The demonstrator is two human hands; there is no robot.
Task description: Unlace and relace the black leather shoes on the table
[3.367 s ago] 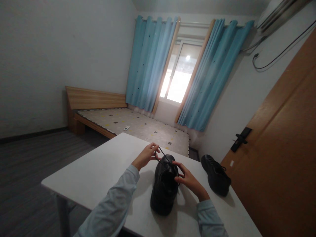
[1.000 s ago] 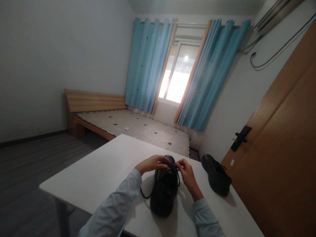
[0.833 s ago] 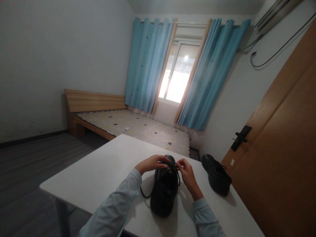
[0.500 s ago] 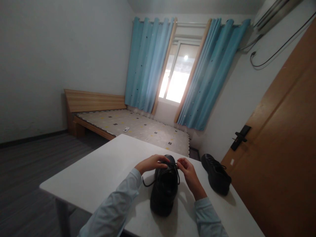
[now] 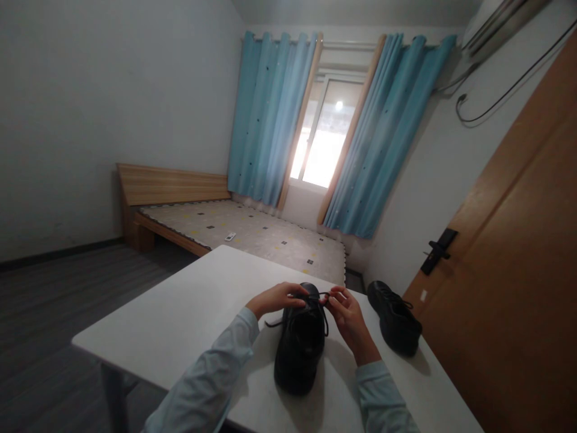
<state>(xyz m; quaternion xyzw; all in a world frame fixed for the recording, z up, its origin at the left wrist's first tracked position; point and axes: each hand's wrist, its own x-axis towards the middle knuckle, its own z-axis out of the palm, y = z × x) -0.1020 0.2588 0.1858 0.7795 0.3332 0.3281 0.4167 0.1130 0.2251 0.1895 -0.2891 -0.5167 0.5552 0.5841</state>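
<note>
- Two hands meet over a black shoe (image 5: 300, 349) that sits on the near part of a white table (image 5: 189, 313), its toe pointing away from the person.
- The left hand (image 5: 276, 299) lies across the top front of that shoe, fingers curled down and pressed together on the lace (image 5: 319, 302) close to the eyelets.
- The right hand (image 5: 349, 319) is raised just beside it, palm turned inward, thumb and forefinger pinching the same lace at its upper end.
- A short stretch of lace runs between the two hands, and a loop of it hangs down the right side of the shoe's opening.
- One loose lace end trails out to the left of the shoe, just under the left wrist.
- Both forearms are in pale blue sleeves (image 5: 211, 373) that reach in from the bottom edge of the view.
- A second black shoe (image 5: 395, 319) rests on the right side of the table, apart from the hands, and nobody touches it.
- Behind the table there is a low wooden bed (image 5: 225, 225) with a patterned mattress, and a small white object lies on it.
- Blue curtains (image 5: 270, 120) hang open on either side of a bright window (image 5: 322, 141).
- A brown door (image 5: 518, 258) with a dark handle fills the right side of the room.
</note>
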